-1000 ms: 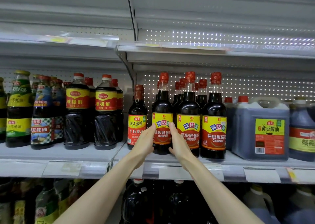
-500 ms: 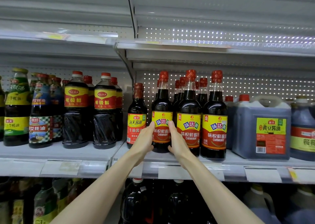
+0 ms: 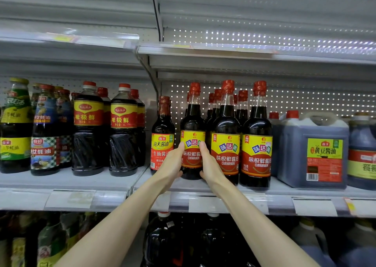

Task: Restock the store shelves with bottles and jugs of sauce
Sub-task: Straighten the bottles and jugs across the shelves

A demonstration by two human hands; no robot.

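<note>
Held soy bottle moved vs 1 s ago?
Yes, slightly: the held bottle has slid deeper onto the shelf, its base now further behind the neighbouring bottle's.

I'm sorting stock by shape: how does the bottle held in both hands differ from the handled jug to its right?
The held bottle is tall, slim and long-necked; the jug is squat, boxy and wider. The bottle has no handle; the jug has one on top. The left hand and right hand grip the bottle; no hand touches the jug. Both stand upright with red caps, dark sauce and yellow-and-red labels.
</note>
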